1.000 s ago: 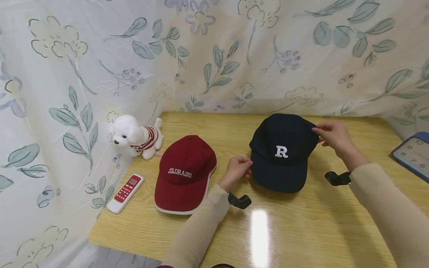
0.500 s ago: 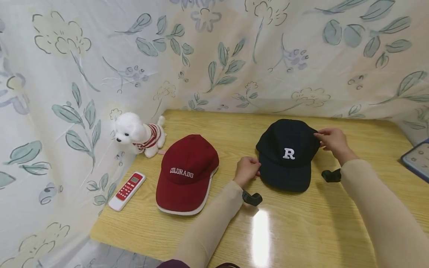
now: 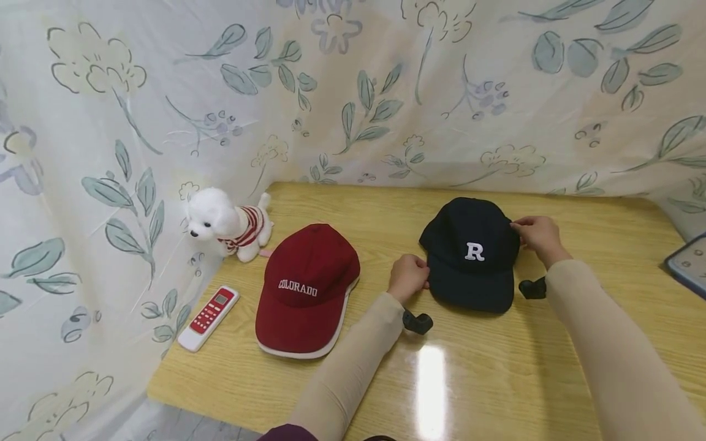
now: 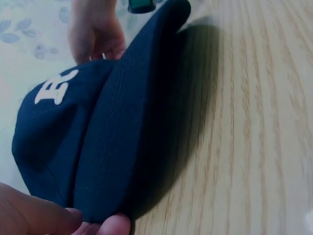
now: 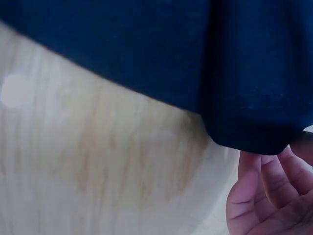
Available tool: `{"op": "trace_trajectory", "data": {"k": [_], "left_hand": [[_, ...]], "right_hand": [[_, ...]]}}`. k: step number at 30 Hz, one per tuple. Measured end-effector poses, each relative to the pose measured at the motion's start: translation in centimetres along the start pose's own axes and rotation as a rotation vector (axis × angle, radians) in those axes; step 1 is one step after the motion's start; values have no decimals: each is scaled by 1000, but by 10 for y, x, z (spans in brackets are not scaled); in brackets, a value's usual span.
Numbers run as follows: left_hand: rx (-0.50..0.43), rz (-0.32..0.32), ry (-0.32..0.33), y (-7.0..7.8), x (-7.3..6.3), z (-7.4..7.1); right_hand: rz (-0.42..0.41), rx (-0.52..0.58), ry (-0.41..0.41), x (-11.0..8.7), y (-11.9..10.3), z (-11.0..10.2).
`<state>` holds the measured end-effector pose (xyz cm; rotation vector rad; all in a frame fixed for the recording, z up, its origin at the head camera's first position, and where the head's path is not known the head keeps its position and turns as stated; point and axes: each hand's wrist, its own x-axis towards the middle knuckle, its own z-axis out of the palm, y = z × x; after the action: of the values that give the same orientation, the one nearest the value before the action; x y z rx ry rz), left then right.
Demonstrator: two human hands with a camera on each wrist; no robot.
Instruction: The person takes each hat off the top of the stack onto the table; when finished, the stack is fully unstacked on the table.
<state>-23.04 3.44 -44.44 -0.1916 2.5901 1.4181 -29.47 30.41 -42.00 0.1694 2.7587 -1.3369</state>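
A navy baseball cap (image 3: 469, 285) with a white letter R faces me on the right half of the table. My left hand (image 3: 407, 278) pinches the left end of its brim between thumb and fingers; the left wrist view shows the thumb and fingertips (image 4: 115, 226) at that corner. On the opposite side, my right hand (image 3: 540, 237) pinches the lower edge of the crown, its fingers (image 5: 281, 178) partly hidden under the cloth. In the left wrist view the brim's front edge casts a shadow on the wood. A dark red cap (image 3: 306, 275) lettered COLORADO lies left of my left hand.
A white toy dog (image 3: 212, 214) in a striped sweater sits at the table's left edge. Nearer lies a red and white remote control (image 3: 208, 318). A blue-framed clock (image 3: 689, 263) is partly in view at far right. Floral cloth (image 3: 353, 92) hangs behind the wooden table (image 3: 480, 380).
The navy cap has come down closer to the table and looks smaller, with both hands still gripping it. My right hand has moved slightly down and left. The head view has shifted a little.
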Motion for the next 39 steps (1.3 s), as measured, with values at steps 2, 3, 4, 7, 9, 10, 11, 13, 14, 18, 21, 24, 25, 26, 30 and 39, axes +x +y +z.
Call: {"op": "trace_trajectory", "data": {"k": [2,3,4,7,9,10,11,13,14,18,21,24,25,26,30,39], "left_hand": [[18,-1,3,0,-1,-1],[24,1,4,0,-1,-2],[27,3,6,0,-1,-3],[24,8,1,0,-1,-6],[17,9,-9,0,-1,-8],[17,11,-18,0,-1,-9],[22,18,-26,0,-1,-11],[66,59,-32,1,-2,-15],[86,86,-34,1,-3,-19],[137,216,-18,3,-11,-44],[105,289,0,5,-24,-75],[74,355,55,5,-44,-113],[62,376,82,4,-52,-127],[55,397,117,2,-60,-141],[30,437,269,-15,-91,-195],[172,68,406,-97,-140,-267]], "right_hand": [[13,11,-16,-2,-1,0],[17,15,-22,-3,-1,0],[18,20,-28,-3,-1,0],[17,29,-49,-4,-2,0],[9,19,-57,-4,-3,-1],[0,8,-55,-5,-4,-2],[-6,1,-54,-5,-5,-2],[-28,-26,-32,-6,-8,-3],[-41,-43,-14,-7,-11,-4],[-111,-96,99,-10,-31,-5],[-175,-104,186,-12,-57,-2],[-249,-80,206,-16,-88,9],[-276,-70,195,-18,-98,14],[-306,-57,178,-20,-108,20],[-396,-9,60,-31,-142,51],[-404,43,-228,-59,-184,142]]}}
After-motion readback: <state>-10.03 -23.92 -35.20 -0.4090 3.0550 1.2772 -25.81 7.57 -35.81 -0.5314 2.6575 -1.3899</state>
